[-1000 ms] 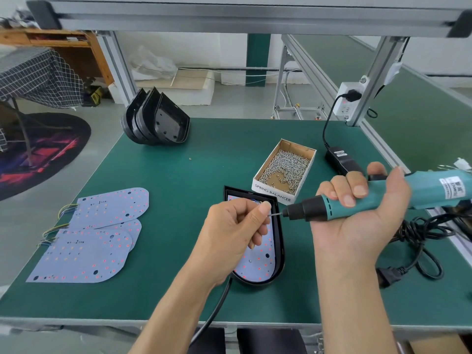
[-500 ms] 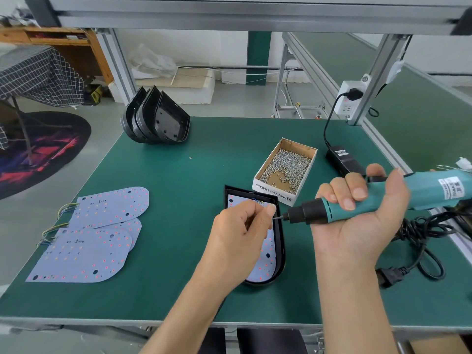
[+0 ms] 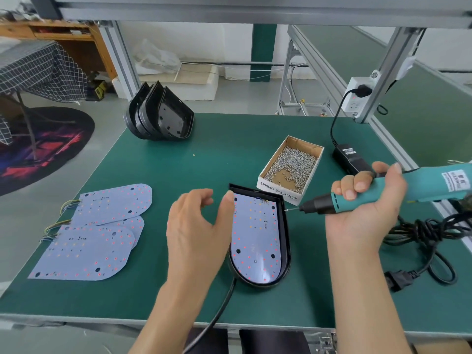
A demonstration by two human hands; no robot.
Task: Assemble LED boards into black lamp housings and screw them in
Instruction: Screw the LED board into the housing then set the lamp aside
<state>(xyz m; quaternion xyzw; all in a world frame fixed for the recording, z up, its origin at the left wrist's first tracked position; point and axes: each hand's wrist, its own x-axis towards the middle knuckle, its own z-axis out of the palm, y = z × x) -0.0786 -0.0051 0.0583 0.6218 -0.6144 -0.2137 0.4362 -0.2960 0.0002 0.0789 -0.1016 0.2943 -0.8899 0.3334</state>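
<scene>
Now we are at the screwing step: an LED board lies seated inside the black lamp housing in the middle of the green bench, just in front of the cardboard box of screws. Our right hand is wrapped around the teal electric screwdriver, held roughly level, and a small screw appears to sit on its bit, hovering over the housing's right rim. Our left hand hangs with fingers loosely curled and holding nothing, its thumb near the housing's upper left corner. Next, we judge, the driver must tip upright and the screw must find a mounting hole in the board, while the left hand steadies the housing. Spare LED boards lie at the left and empty housings stand stacked at the back.
</scene>
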